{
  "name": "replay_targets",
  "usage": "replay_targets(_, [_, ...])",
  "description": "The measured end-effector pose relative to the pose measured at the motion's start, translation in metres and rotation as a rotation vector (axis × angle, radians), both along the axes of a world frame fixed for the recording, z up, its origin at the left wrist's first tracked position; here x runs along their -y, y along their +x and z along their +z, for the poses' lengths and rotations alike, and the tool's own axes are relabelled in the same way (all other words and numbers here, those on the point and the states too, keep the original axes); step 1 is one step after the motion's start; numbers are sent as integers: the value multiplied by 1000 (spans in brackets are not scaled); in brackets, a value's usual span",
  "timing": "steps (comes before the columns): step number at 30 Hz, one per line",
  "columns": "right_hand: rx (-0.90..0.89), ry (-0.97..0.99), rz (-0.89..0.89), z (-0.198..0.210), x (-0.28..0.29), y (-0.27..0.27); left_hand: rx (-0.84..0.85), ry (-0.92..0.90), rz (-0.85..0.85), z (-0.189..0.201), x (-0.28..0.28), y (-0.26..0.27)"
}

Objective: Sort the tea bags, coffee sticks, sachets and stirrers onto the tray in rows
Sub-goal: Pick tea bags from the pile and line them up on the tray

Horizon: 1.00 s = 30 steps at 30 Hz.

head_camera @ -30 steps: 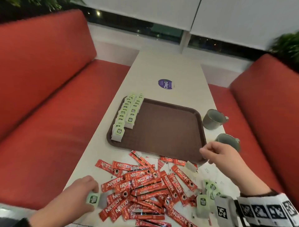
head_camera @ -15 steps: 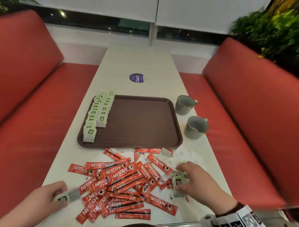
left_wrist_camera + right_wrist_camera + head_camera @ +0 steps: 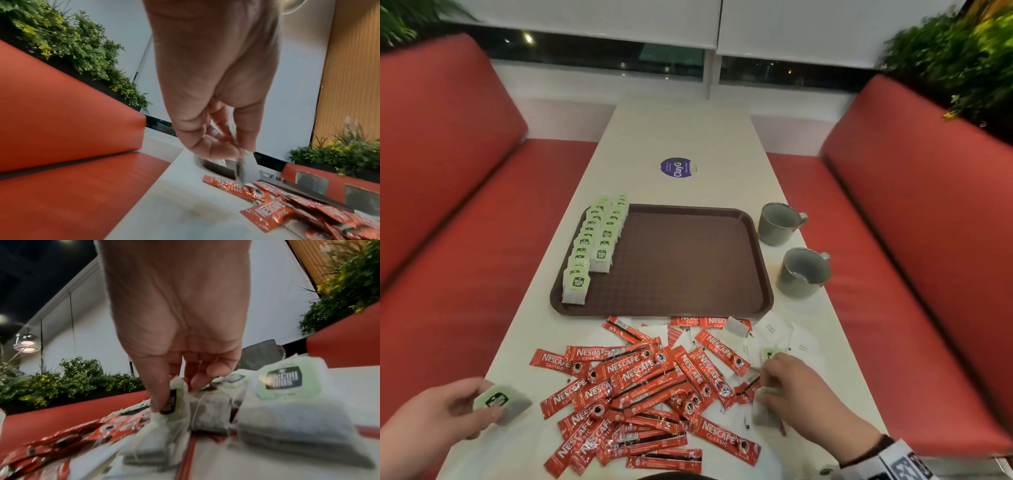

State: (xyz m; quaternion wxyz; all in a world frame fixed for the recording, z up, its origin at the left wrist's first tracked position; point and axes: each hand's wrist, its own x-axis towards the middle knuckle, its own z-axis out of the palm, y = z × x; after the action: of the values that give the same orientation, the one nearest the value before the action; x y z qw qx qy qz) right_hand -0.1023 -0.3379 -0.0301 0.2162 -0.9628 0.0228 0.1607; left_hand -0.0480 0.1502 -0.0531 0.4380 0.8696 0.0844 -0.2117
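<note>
At the near left, the left hand pinches a tea bag between thumb and fingers, green tag up, its long axis running left-near to right-far; the left wrist view shows that bag edge-on, hanging down just above the table, which the head view does not tell. At the near right the right hand is down among loose tea bags, and only the right wrist view shows the grip: thumb and fingers pinch one bag standing on edge, with more bags lying flat just right of it. That view is blurred, so it is probably a single bag, not two. Between the hands lies a heap of red coffee sticks, pointing every way, some overlapping; white sachets lie right of them, partly under the sticks and the hand. Farther on, the brown tray carries two rows of tea bags along its left edge, the rows running near to far, tags facing near. Right of the tray stand two grey mugs, apart from it, and beyond the tray a round purple sticker lies on the table.
</note>
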Motion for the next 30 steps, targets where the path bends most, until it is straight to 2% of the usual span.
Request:
replay_targets(4, [1,225,-142,19,7,-1,92,-50,82,36,37,-1])
replay_targets(6, [-1,311,-196,29,10,1,136,-156,138,47,56,4])
replay_targets(9, [1,395,-261,41,7,9,51,-405,206,52,77,20])
replay_targets(12, [28,442,-249,51,-9,24,25,-459,229,56,93,40])
replay_targets(15, [51,453,-185,59,-31,43,124,-330,202,60,107,68])
replay_targets(21, [77,403,-92,61,-73,69,278,64,-26,59,135,151])
replay_targets(24, [82,374,-91,57,-82,73,302,170,-194,55,151,184])
replay_targets(30, [-8,393,-190,48,-80,63,226,427,-498,42,157,225])
